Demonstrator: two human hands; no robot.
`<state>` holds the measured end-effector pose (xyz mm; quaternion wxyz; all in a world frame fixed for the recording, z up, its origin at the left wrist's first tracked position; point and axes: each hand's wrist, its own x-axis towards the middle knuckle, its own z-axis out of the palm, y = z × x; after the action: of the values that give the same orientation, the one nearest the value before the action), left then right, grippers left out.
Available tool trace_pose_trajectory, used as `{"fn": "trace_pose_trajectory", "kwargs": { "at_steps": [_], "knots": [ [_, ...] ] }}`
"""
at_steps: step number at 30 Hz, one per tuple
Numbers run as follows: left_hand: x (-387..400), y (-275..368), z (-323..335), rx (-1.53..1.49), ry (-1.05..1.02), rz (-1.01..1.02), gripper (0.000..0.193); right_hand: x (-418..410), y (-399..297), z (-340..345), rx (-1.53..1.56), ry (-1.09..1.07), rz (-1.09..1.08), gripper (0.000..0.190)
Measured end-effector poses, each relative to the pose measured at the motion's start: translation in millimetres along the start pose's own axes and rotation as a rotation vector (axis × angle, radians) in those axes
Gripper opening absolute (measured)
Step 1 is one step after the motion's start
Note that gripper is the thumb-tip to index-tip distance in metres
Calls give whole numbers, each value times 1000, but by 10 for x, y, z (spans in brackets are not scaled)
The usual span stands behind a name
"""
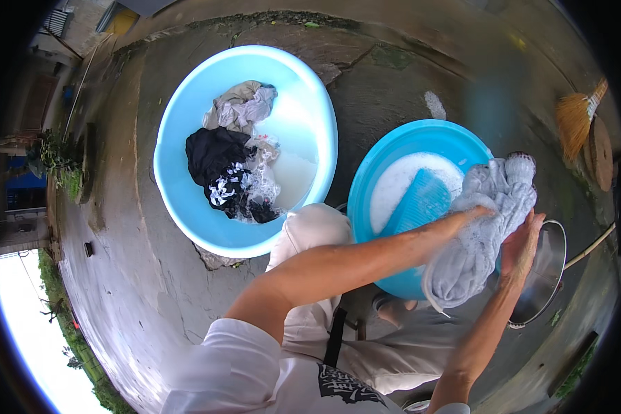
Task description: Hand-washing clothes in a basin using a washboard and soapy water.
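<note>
Soapy grey wet cloth [484, 233] is bunched between my two hands, over the right side of a blue plastic basin [365, 171]. My left hand [476, 215] grips it from the left, its fingers partly hidden in the folds. Against the cloth's lower right side is my right hand [520, 243], palm turned to it, fingers largely behind it. A blue ribbed washboard [419, 199] leans in the basin among white suds [388, 181]. To the left, a larger light-blue tub [181, 103] holds cloudy water, black clothing [217, 155] and beige and pale clothing [243, 106].
A metal-rimmed round vessel [541, 279] stands right of my right forearm. A straw broom [574, 121] and a round slab [600, 152] are at the far right. Potted plants [67, 165] stand at the left on wet concrete ground [119, 248]. My knee touches the large tub's edge.
</note>
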<state>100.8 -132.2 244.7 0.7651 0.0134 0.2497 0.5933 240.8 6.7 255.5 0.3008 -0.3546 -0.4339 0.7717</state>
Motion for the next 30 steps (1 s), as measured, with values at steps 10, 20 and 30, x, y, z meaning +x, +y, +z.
{"fn": "trace_pose_trajectory", "kwargs": {
  "at_steps": [10, 20, 30],
  "knots": [
    [379, -642, -142, -58, -82, -48, 39, 230, 187, 65, -323, -483, -267, 37],
    [288, -42, -293, 1055, 317, 27, 42, 156, 447, -78, -488, -121, -185, 32],
    [80, 211, -158, 1415, 378, 342, 48, -253, 53, 331, -297, -272, 44, 118]
  ]
}}
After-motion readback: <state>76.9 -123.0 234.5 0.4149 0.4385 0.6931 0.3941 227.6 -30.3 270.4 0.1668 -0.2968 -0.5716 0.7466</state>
